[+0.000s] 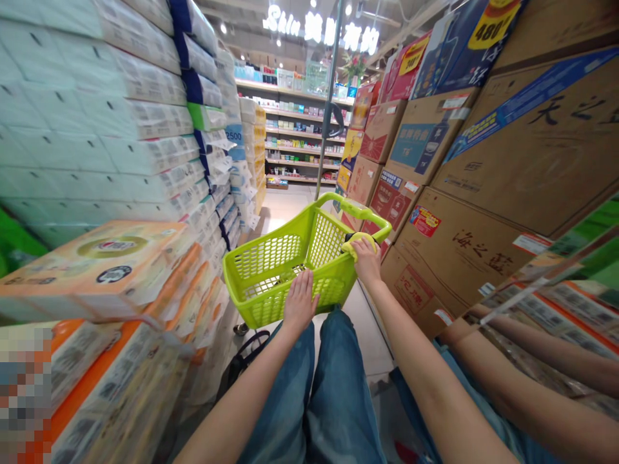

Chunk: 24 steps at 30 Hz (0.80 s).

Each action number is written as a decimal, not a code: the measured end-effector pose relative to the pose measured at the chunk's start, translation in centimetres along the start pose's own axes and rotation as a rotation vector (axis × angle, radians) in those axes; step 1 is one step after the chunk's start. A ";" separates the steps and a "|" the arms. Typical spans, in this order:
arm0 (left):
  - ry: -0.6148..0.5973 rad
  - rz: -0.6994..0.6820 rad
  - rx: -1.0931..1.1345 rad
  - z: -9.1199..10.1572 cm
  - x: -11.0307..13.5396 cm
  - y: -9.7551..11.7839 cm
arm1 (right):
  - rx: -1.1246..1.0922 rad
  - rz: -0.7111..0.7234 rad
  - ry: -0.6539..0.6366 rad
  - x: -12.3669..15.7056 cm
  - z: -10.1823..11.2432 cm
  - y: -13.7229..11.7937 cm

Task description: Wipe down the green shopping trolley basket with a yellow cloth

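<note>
Narrow supermarket aisle, walled by stacked white-and-orange tissue packs (120,258) and brown cardboard cartons (483,193): a lime-green plastic mesh shopping basket (271,258) stands straight ahead of the person's knees, its long axis running up the aisle. The left hand (300,301) lies flat, fingers spread, on its near wall. The right hand (366,259) curls around the yellow-green handle grip (360,240) at its right corner.

I'm in a shop, supermarket type. Narrow aisle: wrapped tissue packs (145,116) stacked high on my left, with orange-printed packs (97,258) lower down. Printed cardboard cartons (507,161) are piled just as high on my right. A yellow price tag (493,22) on the top boxes reads "480". Far end: stocked shelves (300,138) of small goods under a lit sign (319,29). Green plastic shopping basket (271,258) directly in front of me.
</note>
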<state>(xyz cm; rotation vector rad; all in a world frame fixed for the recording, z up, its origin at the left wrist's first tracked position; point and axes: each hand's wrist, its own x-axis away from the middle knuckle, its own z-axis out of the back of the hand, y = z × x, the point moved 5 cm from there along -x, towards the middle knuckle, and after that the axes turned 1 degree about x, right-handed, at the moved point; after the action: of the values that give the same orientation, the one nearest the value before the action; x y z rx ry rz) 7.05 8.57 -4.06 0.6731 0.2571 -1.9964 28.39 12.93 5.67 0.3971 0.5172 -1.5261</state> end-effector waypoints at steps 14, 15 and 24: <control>0.066 0.214 -0.037 4.6 1.6 -2.4 | -0.102 0.042 0.008 4.1 0.7 -6.8; 0.066 0.237 -0.037 4.7 1.2 -2.3 | -0.102 0.046 -0.005 4.3 0.6 -7.3; 0.012 -0.136 0.299 2.7 -7.0 4.2 | -0.197 0.305 -0.169 3.6 1.9 -4.3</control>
<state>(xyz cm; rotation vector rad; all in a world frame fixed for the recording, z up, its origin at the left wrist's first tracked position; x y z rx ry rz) 12.28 10.44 2.44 0.8752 0.0101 -2.1851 24.12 8.81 5.53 0.1822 0.4470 -1.1899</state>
